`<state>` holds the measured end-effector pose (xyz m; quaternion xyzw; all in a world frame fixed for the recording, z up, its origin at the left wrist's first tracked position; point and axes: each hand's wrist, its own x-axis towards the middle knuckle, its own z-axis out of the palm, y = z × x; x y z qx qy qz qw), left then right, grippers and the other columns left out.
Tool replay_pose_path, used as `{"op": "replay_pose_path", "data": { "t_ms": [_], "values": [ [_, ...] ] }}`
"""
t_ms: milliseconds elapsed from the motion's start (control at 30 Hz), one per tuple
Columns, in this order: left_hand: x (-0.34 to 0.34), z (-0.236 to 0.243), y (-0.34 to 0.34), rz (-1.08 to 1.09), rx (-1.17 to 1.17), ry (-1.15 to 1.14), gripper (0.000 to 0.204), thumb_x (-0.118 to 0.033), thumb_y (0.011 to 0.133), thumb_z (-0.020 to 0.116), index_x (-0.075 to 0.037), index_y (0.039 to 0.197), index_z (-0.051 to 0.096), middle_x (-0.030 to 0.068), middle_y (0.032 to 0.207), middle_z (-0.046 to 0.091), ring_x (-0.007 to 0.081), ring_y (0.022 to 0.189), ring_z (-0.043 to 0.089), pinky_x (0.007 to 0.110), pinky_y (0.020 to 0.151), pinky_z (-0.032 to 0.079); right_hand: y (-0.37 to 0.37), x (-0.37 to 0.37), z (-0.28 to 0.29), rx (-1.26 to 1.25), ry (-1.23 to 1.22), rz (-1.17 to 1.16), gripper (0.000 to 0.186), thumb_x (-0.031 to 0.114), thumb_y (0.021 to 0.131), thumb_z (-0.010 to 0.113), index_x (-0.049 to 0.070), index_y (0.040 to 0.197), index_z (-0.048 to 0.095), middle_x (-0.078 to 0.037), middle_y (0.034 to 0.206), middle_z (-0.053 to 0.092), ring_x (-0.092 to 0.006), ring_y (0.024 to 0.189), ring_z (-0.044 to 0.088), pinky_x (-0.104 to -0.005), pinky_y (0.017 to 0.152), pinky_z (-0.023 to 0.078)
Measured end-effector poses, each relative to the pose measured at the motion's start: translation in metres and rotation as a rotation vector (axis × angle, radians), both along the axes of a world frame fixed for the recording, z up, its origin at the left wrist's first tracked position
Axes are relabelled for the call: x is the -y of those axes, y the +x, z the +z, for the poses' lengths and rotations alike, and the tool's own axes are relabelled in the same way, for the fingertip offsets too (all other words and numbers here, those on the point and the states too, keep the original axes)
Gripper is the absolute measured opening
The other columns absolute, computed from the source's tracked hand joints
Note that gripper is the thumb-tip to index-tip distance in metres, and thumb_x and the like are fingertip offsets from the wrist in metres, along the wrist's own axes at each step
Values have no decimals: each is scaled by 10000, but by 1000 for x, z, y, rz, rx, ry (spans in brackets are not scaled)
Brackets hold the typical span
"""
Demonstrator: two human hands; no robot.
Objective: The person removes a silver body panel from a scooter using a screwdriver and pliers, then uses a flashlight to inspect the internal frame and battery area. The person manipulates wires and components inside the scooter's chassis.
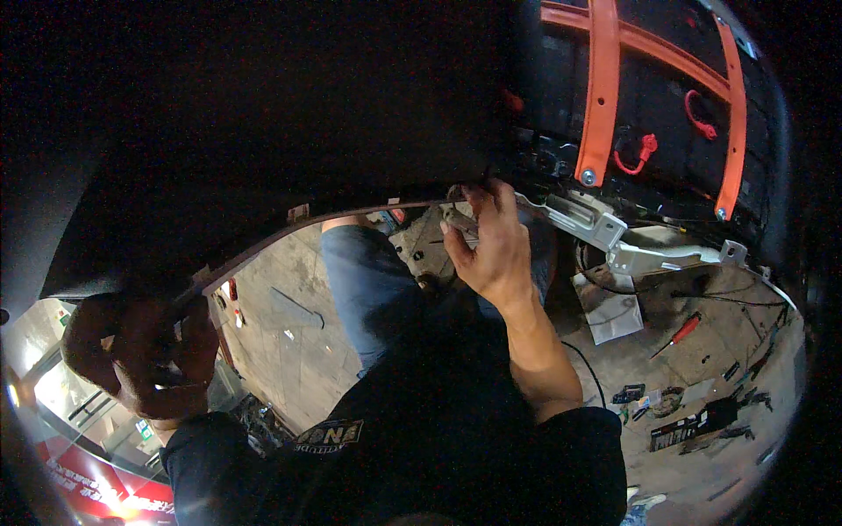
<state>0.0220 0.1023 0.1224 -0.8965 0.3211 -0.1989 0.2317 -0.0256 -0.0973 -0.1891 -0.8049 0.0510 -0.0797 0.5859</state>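
Observation:
A large dark panel (263, 114) spreads above me, with a thin brownish strip (254, 252) along its curved lower edge. At the left end of that edge is my left hand (145, 351), deep in shade. Its fingers are curled at the panel's edge, with small gaps of light between them. My right hand (498, 250) is raised to the right part of the edge, thumb and fingers bent together. Between them is a small greyish piece (460, 219), too unclear to name; the fingertips are partly lost in the dark.
Orange bars (603, 96) and red looped cables (645, 155) are at the upper right, above a silver metal bracket (583, 219). A red-handled screwdriver (684, 330), a white sheet (608, 307) and several scattered parts lie on the floor. My knee (364, 285) is below the panel.

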Motion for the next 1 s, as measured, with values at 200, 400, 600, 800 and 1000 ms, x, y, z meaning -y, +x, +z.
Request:
{"op": "replay_pose_path", "data": {
  "t_ms": [200,400,600,800,1000],
  "values": [
    [1,-4,1,-41,-38,-64,442,-117,661,852,-156,1065,676,112,1181,568,295,1117,556,361,847,524,-3,-6,-8,-9,9,-8,410,151,809,714,56,1192,600,-248,1227,538,-431,959,645,-434,724,577],
    [3,0,4,-75,-51,-71,428,-95,663,851,-143,1053,681,108,1163,577,289,1099,570,360,850,530,-7,-7,-10,-10,57,11,416,159,816,710,17,1193,607,-282,1274,517,-461,962,639,-454,743,572],
    [5,1,10,-114,-69,-83,414,-72,666,850,-131,1042,686,104,1146,585,282,1080,583,358,853,536,-9,-12,-14,39,-44,-42,423,174,826,694,31,1213,603,-258,1292,509,-460,1008,626,-456,772,575],
    [1,-2,15,-150,-68,-110,401,-49,668,849,-119,1030,691,101,1129,594,275,1062,596,357,856,542,-6,-16,-19,60,-36,-78,433,181,821,685,64,1229,599,-246,1261,529,-440,1026,615,-449,775,574],
    [1,-2,14,-165,-66,-116,388,-27,670,848,-106,1018,696,97,1112,602,268,1044,610,355,858,548,-2,-15,-18,28,-83,-91,409,184,816,672,56,1198,607,-239,1246,546,-451,1082,582,-475,808,554]
  ]
}}
